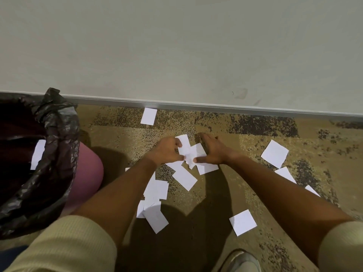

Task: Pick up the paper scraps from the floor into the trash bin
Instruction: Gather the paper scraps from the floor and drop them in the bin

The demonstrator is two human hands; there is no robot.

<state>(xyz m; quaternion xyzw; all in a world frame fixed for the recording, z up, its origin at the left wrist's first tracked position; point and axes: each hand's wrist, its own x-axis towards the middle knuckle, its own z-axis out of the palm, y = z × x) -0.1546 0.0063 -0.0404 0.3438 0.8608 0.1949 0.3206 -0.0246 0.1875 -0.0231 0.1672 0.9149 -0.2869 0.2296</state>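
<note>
Several white paper scraps lie scattered on the patterned carpet. My left hand [167, 149] and my right hand [213, 151] press from both sides on a small bunch of paper scraps [191, 152] in the middle of the floor, thumbs touching it. More scraps lie just below the bunch [184, 178], under my left forearm [155, 203], by the wall [148, 116], at the right [274, 153] and near my foot [243, 222]. The pink trash bin [86, 171] with a black liner [57, 122] stands at the left; one scrap [37, 154] is inside it.
A pale wall with a metal baseboard [216, 107] runs across right behind the scraps. My shoe [242, 261] shows at the bottom edge. Open carpet [324, 146] lies to the right.
</note>
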